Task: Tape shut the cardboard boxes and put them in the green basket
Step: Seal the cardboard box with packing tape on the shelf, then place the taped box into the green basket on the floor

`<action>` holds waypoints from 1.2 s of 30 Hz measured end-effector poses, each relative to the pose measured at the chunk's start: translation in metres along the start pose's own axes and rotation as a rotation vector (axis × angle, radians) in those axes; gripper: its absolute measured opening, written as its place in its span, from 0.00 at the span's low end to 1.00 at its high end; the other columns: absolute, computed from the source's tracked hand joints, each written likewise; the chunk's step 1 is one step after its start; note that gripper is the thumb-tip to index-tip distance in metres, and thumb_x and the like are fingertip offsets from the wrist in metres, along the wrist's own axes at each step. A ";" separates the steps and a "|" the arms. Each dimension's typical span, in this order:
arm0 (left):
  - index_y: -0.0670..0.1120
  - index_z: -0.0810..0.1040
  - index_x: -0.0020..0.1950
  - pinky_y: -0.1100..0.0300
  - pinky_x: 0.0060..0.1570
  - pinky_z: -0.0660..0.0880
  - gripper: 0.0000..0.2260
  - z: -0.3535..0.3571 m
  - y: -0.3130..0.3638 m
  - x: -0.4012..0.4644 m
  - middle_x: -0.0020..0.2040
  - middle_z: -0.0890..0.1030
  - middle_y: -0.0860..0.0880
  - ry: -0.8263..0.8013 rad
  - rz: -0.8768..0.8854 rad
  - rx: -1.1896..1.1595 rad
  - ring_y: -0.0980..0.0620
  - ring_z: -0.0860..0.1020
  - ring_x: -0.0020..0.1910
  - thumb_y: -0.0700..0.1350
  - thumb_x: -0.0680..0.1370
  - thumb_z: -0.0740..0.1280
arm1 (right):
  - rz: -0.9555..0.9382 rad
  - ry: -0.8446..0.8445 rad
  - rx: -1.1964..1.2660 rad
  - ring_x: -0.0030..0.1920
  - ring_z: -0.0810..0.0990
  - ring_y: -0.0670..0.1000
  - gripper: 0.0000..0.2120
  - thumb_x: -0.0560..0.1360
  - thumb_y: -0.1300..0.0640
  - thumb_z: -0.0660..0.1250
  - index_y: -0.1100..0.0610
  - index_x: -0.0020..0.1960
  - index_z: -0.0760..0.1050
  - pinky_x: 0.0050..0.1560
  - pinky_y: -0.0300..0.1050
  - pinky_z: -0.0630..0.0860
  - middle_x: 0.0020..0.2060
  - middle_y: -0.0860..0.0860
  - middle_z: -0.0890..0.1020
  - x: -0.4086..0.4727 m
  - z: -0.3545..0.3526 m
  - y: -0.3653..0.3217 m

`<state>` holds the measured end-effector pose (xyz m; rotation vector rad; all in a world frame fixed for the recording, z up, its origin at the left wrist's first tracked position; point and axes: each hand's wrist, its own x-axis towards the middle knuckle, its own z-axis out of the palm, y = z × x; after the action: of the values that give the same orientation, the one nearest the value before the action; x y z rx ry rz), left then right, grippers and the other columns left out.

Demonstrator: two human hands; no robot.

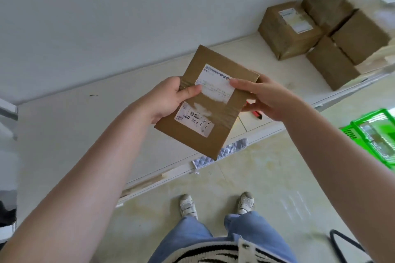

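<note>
L forearm is reaching up from lower left, bare, w/ the left hand (168, 97) gripping the cardboard box (208, 100) at its left edge: thumb is lying across the top face, fingers are curling under. Box is being held in mid-air over the white shelf (85, 130), tilted, flat & rectangular, brown matte card w/ a glossy clear tape band across the middle and two white printed labels, the lower one partly torn. Right hand (267, 98) is pinching the box's right edge, forefinger stretching onto the upper label, rest of fingers going under; R forearm is coming in from lower right. A small red item (257, 114) is showing just under that hand, too hidden to identify. Further right, stacked boxes (320, 32) are sitting on the shelf, brown, blocky, tape-shiny. At far right the green basket (372, 134) is standing on the pale floor, plastic, slotted walls, well apart from the held box.
</note>
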<state>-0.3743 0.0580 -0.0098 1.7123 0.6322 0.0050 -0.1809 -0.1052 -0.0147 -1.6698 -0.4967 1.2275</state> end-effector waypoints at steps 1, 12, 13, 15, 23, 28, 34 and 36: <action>0.51 0.79 0.55 0.53 0.49 0.79 0.15 0.009 0.009 0.008 0.48 0.86 0.53 -0.050 0.009 0.067 0.51 0.85 0.46 0.59 0.74 0.66 | 0.019 -0.003 -0.026 0.55 0.83 0.53 0.39 0.61 0.44 0.80 0.50 0.69 0.71 0.51 0.56 0.81 0.55 0.52 0.83 -0.010 -0.017 0.003; 0.54 0.76 0.62 0.59 0.49 0.77 0.17 0.212 0.131 0.108 0.56 0.82 0.53 -0.651 0.200 0.719 0.58 0.81 0.50 0.58 0.76 0.67 | 0.076 0.124 -0.016 0.51 0.85 0.53 0.42 0.56 0.46 0.81 0.37 0.67 0.66 0.48 0.54 0.82 0.51 0.50 0.85 -0.116 -0.197 0.067; 0.54 0.76 0.64 0.58 0.52 0.76 0.19 0.237 0.138 0.117 0.57 0.81 0.52 -0.621 0.236 0.785 0.56 0.81 0.53 0.60 0.75 0.67 | 0.080 0.174 0.029 0.51 0.85 0.54 0.41 0.57 0.45 0.82 0.39 0.66 0.68 0.48 0.56 0.82 0.52 0.50 0.85 -0.126 -0.216 0.080; 0.52 0.70 0.72 0.44 0.72 0.62 0.30 0.290 0.144 0.135 0.68 0.76 0.49 -0.366 0.428 1.079 0.48 0.72 0.69 0.65 0.74 0.64 | 0.093 0.295 0.125 0.52 0.85 0.54 0.39 0.59 0.43 0.81 0.42 0.65 0.69 0.48 0.57 0.82 0.53 0.51 0.85 -0.146 -0.255 0.109; 0.42 0.35 0.79 0.44 0.75 0.41 0.53 0.496 0.133 0.123 0.79 0.36 0.41 0.041 0.202 0.313 0.46 0.39 0.79 0.59 0.73 0.71 | 0.135 0.829 0.656 0.49 0.84 0.54 0.39 0.61 0.38 0.78 0.45 0.68 0.68 0.42 0.57 0.82 0.55 0.51 0.83 -0.231 -0.370 0.216; 0.52 0.65 0.66 0.57 0.59 0.72 0.27 0.598 0.143 0.150 0.59 0.77 0.56 -0.268 -0.337 -0.245 0.49 0.73 0.67 0.57 0.74 0.73 | 0.124 0.963 0.887 0.49 0.85 0.54 0.33 0.69 0.41 0.74 0.48 0.70 0.67 0.40 0.54 0.82 0.57 0.52 0.83 -0.238 -0.395 0.251; 0.48 0.72 0.57 0.46 0.59 0.77 0.14 0.661 0.151 0.236 0.58 0.81 0.47 -0.277 -0.252 -0.115 0.45 0.80 0.57 0.46 0.76 0.73 | 0.189 1.030 0.907 0.52 0.77 0.47 0.19 0.70 0.47 0.75 0.47 0.59 0.76 0.57 0.53 0.78 0.51 0.45 0.81 -0.226 -0.454 0.277; 0.46 0.73 0.64 0.43 0.61 0.76 0.19 0.677 0.154 0.270 0.60 0.81 0.46 -0.362 -0.260 -0.031 0.44 0.80 0.58 0.47 0.76 0.72 | 0.232 1.064 0.788 0.53 0.79 0.46 0.25 0.69 0.49 0.76 0.51 0.63 0.73 0.59 0.51 0.76 0.53 0.46 0.80 -0.223 -0.490 0.285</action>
<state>0.1467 -0.4611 -0.1297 1.5394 0.5734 -0.4657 0.1044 -0.6289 -0.1410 -1.4174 0.7569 0.4114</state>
